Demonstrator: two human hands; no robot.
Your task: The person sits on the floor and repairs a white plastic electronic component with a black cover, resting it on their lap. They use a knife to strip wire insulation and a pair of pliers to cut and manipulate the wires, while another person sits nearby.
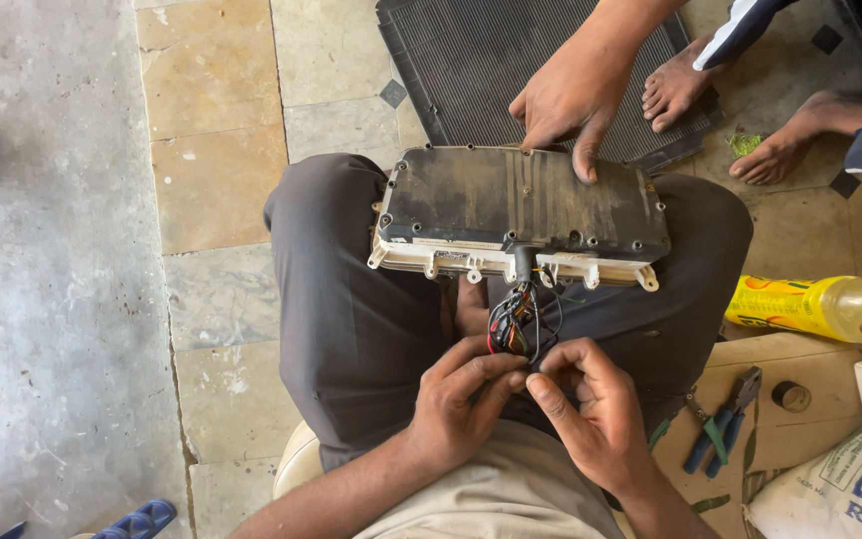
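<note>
On a floor of beige stone tiles (216,160) and grey concrete, the left hand (456,399) and right hand (596,409) pinch the coloured wire bundle (516,324) below the dusty black rectangular plastic housing (521,205) at frame centre, lying across the knees.

Both forearms rose from the bottom edge; left hand (456,399) and right hand (591,404) pinched together at lower center.

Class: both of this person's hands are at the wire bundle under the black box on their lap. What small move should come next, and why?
Probably pick one wire free of the wire bundle: left hand and right hand pinch its tangled strands, while another person's hand steadies the black box.
</note>
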